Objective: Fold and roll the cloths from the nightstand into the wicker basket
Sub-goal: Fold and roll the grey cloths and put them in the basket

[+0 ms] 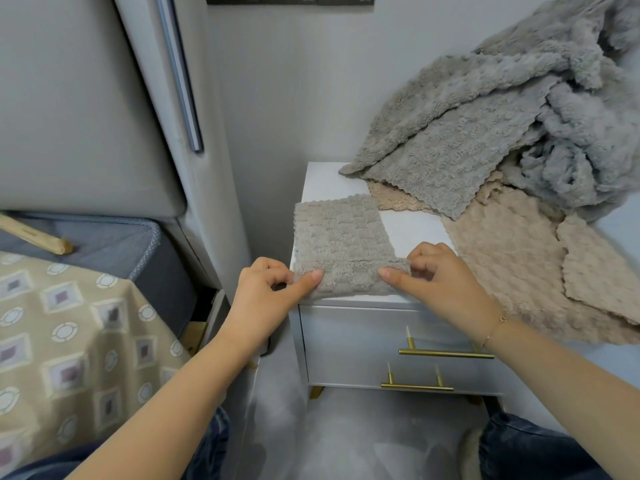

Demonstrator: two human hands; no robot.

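left hand [266,285] pinches rolled near edge of taupe cloth [341,237], grip clamped on its left end | right hand [440,275] pinches its right end likewise | cloth lies flat at nightstand [363,327] front-left corner | grey and beige cloth heap [502,161] covers right side

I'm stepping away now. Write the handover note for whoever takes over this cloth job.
Left hand and right hand each pinch the near end of the folded cloth, which is just starting to roll at the front edge of the nightstand.
Pile of grey and beige cloths lies unfolded at the right.
Basket not in view.
Done: this cloth is folded.
Left: finish this roll, put it in the basket, then fold and roll the pile.
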